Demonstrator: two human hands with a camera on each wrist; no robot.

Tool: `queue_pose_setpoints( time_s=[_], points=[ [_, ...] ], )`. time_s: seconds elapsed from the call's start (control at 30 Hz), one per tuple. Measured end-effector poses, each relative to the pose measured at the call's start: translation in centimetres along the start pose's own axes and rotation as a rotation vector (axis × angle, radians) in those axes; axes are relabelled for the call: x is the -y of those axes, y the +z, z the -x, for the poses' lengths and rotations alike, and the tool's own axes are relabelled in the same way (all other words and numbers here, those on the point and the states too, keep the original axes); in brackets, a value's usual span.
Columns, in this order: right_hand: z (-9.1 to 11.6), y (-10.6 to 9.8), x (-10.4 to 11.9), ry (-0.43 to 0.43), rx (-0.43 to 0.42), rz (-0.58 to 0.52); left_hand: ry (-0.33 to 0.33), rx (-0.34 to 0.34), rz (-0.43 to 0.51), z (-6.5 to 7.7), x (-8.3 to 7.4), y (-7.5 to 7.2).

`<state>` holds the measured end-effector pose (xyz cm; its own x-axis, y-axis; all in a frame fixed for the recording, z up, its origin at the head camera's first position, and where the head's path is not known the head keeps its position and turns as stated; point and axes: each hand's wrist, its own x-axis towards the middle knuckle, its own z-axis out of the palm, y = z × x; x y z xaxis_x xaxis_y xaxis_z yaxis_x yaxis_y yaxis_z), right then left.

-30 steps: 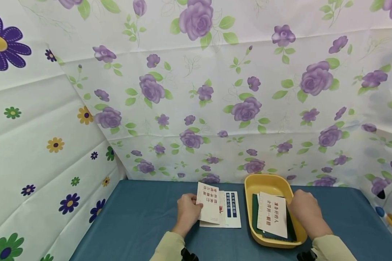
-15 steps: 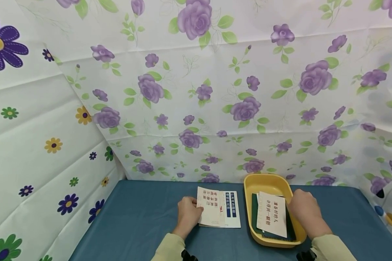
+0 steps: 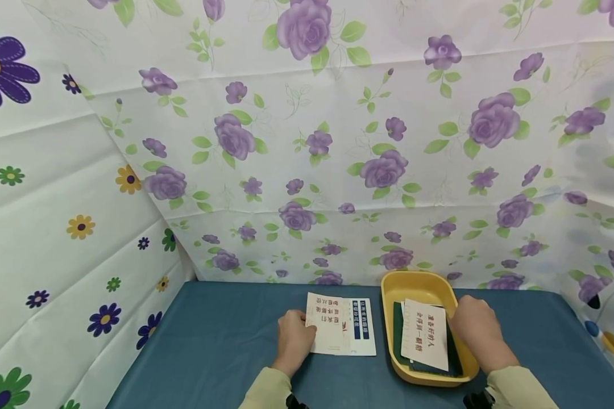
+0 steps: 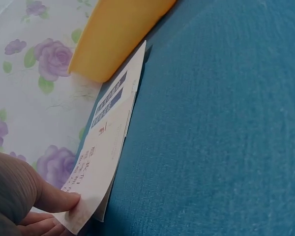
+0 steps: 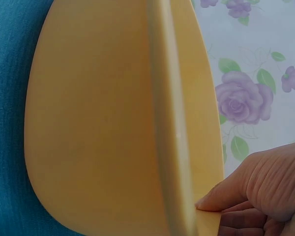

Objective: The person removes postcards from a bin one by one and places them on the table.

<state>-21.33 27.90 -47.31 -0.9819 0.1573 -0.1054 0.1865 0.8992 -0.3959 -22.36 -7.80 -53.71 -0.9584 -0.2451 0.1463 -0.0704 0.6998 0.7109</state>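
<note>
My left hand (image 3: pixel 294 341) pinches the left edge of a cream card (image 3: pixel 327 332) with red writing, thumb on top and fingers beneath, as the left wrist view shows. That card overlaps a white card (image 3: pixel 364 343) with dark blue text blocks; its held end lifts off the cloth in the left wrist view. My right hand (image 3: pixel 478 329) grips the right rim of a yellow plastic tray (image 3: pixel 414 277), the thumb (image 5: pixel 214 196) on its inner side. Inside the tray a cream card (image 3: pixel 426 335) with red writing lies over dark green cards (image 3: pixel 454 355).
A blue cloth (image 3: pixel 225 335) covers the table. Behind it hangs a white curtain with purple roses (image 3: pixel 384 168), and another with colourful daisies (image 3: pixel 104 320) closes off the left side. The tray stands right of the loose cards, near the back.
The cream card in my left hand has tilted down and lies flatter over the white card, its upper end lower than before. My right hand stays on the tray rim.
</note>
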Motion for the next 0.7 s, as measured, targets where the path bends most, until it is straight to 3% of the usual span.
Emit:
queue_pose_setpoints(
  time_s=[0.7],
  points=[
    [-0.37,0.11,-0.15,0.018,0.008,0.006,0.053,-0.089,-0.230,0.29,-0.03,0.26]
  ],
)
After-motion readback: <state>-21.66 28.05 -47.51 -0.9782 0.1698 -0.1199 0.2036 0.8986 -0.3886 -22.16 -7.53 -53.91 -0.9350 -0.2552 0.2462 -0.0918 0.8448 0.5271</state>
